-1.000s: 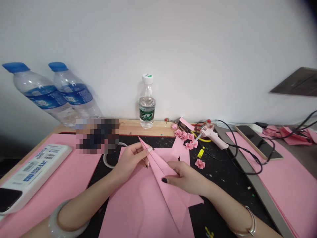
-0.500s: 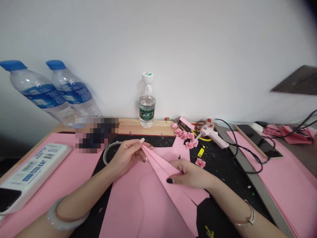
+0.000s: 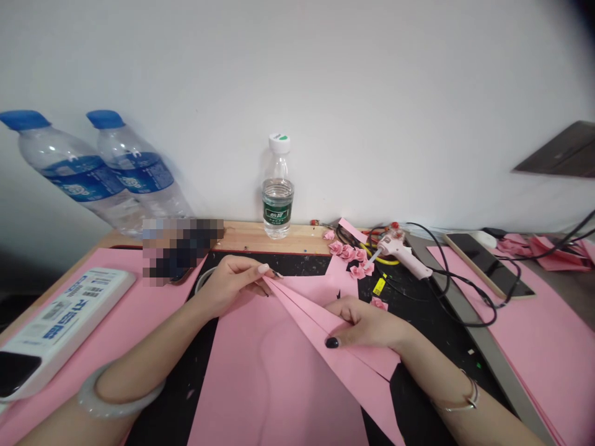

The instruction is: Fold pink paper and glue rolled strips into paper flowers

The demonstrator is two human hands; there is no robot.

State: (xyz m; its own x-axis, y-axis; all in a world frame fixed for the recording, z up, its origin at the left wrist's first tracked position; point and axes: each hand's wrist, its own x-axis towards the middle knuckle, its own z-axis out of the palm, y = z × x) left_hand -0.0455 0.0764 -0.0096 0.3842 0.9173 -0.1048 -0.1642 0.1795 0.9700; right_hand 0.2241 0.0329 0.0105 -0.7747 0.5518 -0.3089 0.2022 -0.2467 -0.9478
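Note:
A long folded piece of pink paper (image 3: 310, 328) runs slantwise between my hands, narrowing to a point at its upper left. My left hand (image 3: 237, 282) pinches that pointed tip. Lower on the right, my right hand (image 3: 360, 327) grips the wider part, its dark-nailed thumb on top and the other fingers underneath, partly hidden. Under the folded piece lies a large flat pink sheet (image 3: 251, 371) on the black cutting mat (image 3: 418, 396). Several small pink paper roses (image 3: 348, 252) sit just beyond my right hand.
A pale pink glue gun (image 3: 403, 255) with black cables lies at the back right, near a phone (image 3: 490, 263). A water bottle (image 3: 277, 192) stands against the wall; two large bottles (image 3: 139, 173) lean at left. A white box-shaped device (image 3: 74, 322) rests on pink paper.
The folded paper has swung so its lower end lies further right. My right hand has shifted slightly right, while my left hand keeps its pinch on the tip.

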